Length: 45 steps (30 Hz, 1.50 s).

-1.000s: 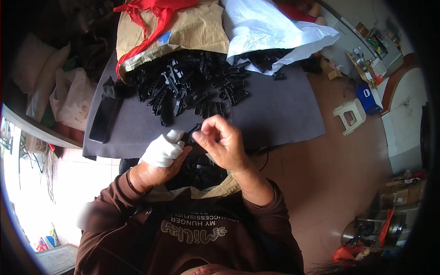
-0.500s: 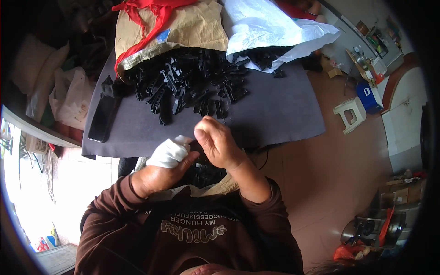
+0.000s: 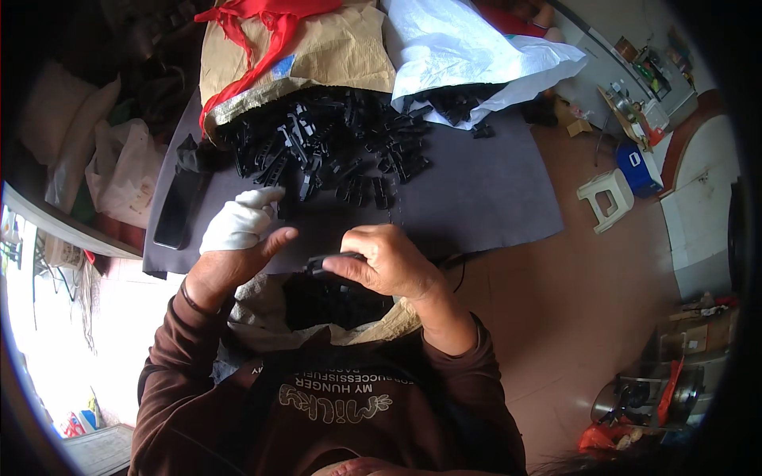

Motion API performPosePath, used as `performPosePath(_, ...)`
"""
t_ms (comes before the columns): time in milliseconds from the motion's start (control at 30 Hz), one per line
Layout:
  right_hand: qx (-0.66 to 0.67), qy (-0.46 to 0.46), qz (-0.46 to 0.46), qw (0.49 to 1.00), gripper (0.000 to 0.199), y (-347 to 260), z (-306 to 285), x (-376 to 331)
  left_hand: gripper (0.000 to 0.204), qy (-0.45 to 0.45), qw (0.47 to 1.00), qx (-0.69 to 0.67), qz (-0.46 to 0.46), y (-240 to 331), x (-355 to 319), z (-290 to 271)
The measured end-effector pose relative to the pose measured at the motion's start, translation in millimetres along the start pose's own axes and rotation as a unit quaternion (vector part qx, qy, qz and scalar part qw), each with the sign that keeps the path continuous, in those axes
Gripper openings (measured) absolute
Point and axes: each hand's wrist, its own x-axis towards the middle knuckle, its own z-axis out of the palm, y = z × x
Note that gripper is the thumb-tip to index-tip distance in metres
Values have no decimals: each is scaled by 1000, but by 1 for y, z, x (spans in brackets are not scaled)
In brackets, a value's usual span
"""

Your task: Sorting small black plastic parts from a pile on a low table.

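My right hand (image 3: 385,258) is closed on a black plastic part (image 3: 317,264), pinched between thumb and fingers over the near edge of the table. Its far end is hidden in the fingers. My left hand (image 3: 238,230) wears a white covering on its fingers, with the thumb bare and held apart. It hovers at the near left of a heap of black plastic parts (image 3: 305,147), its fingertips close to one part, and nothing shows in its grip. Below both hands, a sack (image 3: 381,325) with black parts inside lies open at my lap.
A grey cloth (image 3: 492,190) covers the table. A brown paper sack (image 3: 325,47) with red cloth (image 3: 274,36) and a white sack (image 3: 468,55) spill parts at the back. A dark phone (image 3: 176,210) lies at left. A cream stool (image 3: 607,198) stands on the floor at right.
My left hand has moved away from the right, up and left toward the heap. My right hand has lowered slightly and turned, so the black plastic part now shows.
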Motion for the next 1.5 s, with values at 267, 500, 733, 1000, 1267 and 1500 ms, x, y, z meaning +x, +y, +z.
performPosePath(267,-370,118,74,919,23,23,-14,2,15,-23,979,192,-63,-3,-3,25)
performPosePath(500,-297,71,80,949,19,25,-19,-2,5,100,990,96,-14,-13,-9,21)
performPosePath(733,-129,84,83,985,8,12,-22,-2,6,77,993,-18,-83,4,-14,30)
performPosePath(1000,216,108,145,959,21,-6,10,1,14,7,993,-24,112,31,-7,31)
performPosePath(1267,152,192,163,956,24,-9,24,-2,41,6,999,28,27,42,-10,37)
performPosePath(1500,-73,281,8,957,12,-7,21,4,15,41,994,-22,95,34,-17,48)
